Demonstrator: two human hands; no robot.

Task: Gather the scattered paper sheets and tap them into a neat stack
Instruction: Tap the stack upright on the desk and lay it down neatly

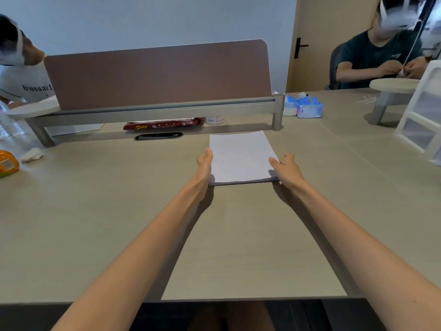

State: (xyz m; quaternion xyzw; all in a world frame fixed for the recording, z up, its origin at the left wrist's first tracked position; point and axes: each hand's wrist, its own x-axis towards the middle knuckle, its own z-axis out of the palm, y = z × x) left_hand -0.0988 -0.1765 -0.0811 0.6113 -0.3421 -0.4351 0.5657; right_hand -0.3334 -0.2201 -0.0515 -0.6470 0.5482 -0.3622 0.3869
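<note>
A stack of white paper sheets (pixel 241 157) lies on the beige table (pixel 119 211), its near edge lined up straight. My left hand (pixel 204 164) presses with straight fingers against the stack's left edge. My right hand (pixel 285 168) touches the right edge near the front corner, thumb on top of the sheets, fingers relaxed. Both arms stretch forward from the table's near edge.
A brown divider panel (pixel 157 72) on a grey rail stands just behind the paper. A red packet (pixel 162 125) lies under it. Tissue packs (pixel 303 107) sit at the back right, white drawers (pixel 422 120) at far right, an orange bottle (pixel 7 163) at far left. Two people sit across.
</note>
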